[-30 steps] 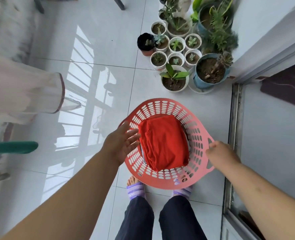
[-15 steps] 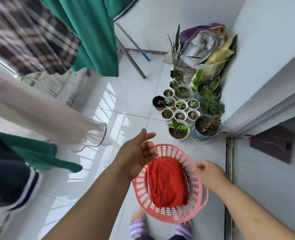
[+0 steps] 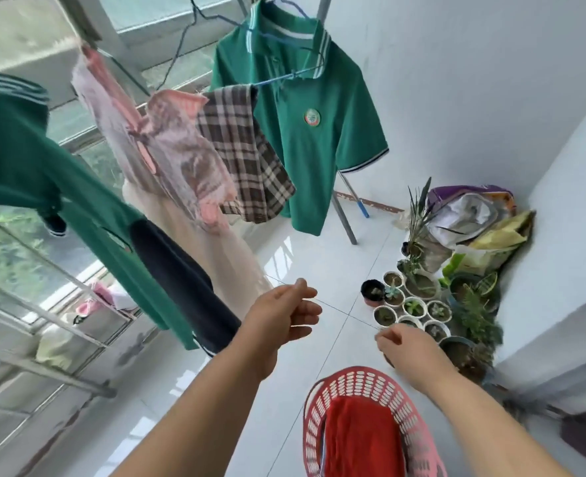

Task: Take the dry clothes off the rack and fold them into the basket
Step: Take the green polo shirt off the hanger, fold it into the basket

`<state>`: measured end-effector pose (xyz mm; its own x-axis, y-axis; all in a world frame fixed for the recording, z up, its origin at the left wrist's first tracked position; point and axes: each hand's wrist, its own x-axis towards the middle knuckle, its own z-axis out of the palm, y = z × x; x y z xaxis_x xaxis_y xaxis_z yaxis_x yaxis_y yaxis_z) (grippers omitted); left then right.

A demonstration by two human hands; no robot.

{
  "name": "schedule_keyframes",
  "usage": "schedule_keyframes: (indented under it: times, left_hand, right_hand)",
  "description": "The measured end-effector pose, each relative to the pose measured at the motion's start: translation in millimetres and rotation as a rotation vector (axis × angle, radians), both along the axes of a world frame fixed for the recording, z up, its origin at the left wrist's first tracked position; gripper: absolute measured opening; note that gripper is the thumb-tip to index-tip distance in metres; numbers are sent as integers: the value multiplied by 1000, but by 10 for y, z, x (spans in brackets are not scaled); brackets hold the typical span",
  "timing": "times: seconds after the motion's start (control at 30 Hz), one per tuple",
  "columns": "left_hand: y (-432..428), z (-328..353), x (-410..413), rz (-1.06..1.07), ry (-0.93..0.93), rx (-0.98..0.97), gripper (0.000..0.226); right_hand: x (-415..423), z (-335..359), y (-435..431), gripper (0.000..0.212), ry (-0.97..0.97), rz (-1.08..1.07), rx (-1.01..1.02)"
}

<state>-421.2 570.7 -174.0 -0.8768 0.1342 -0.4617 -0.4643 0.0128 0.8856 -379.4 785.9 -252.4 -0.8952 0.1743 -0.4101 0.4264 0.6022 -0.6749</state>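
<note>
A red plastic basket (image 3: 419,438) stands on the floor at the bottom, with a folded red garment (image 3: 360,438) inside. Above it my left hand (image 3: 281,316) and right hand (image 3: 405,346) are raised in mid-air, fingers loosely curled, holding nothing. On the rack hang a green polo shirt (image 3: 302,132), a brown plaid cloth (image 3: 247,156), a pink patterned garment (image 3: 167,146), a beige skirt (image 3: 216,256) and a green and navy jacket (image 3: 88,208). My left hand is just right of the jacket's navy hem.
Several small potted plants (image 3: 415,304) and bags (image 3: 474,222) crowd the right corner by the white wall. A metal rack leg (image 3: 345,215) slants down to the tiled floor. A window with metal rails (image 3: 44,321) runs along the left.
The view has tilted up from the basket to the rack. Both hands have left the basket's rim and risen toward the hanging clothes.
</note>
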Motion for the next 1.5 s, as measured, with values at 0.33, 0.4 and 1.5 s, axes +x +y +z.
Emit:
schedule_keyframes:
  times: [0.33,0.4,1.5]
  left_hand:
    - [-526,959,26,66,-95,543,41]
    - [-647,1130,18,47,-31,543,40]
    - [-2281,1857,-394,452,639,-936,71]
  right_hand:
    - [-442,997,-787,13,237,220,-21]
    - [-508,1237,-972,14,287,265,-39]
    - [-1026,2742,-2751,9,739,382,-64]
